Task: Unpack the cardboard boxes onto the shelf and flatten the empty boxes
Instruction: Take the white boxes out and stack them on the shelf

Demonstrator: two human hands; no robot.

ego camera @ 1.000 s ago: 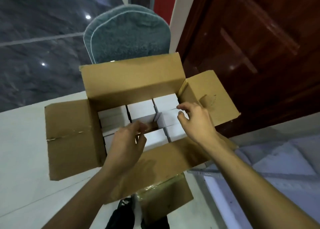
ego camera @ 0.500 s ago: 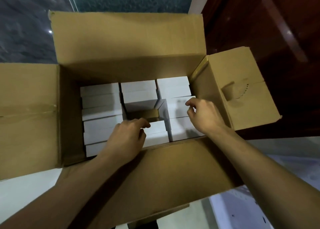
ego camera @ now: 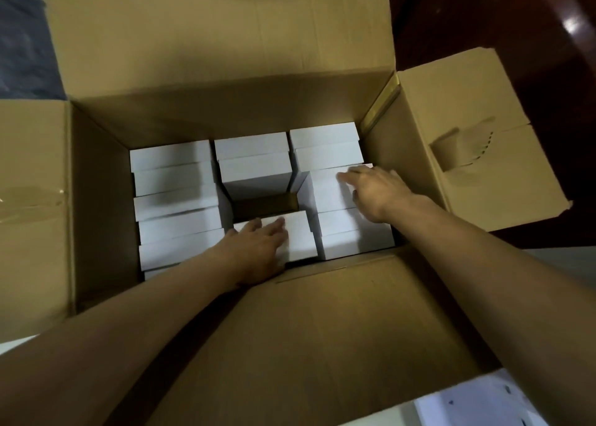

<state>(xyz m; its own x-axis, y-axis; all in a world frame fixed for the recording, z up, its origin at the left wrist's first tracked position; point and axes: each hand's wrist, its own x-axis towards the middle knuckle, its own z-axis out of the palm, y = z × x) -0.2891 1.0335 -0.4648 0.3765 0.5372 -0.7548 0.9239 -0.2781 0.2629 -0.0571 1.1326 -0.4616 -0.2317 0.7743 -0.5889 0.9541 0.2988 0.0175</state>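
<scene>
Both hands flat, neither grip closed: left hand and right hand on white boxes in cardboard box; use the centre gap to hook and lift one.

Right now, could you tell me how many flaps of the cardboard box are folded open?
4: far flap, left flap, right flap and near flap under the forearms. None seems hidden.

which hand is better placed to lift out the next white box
Probably the left hand: its fingers reach the gap-side edge of a white box; the right hand lies flat.
</scene>
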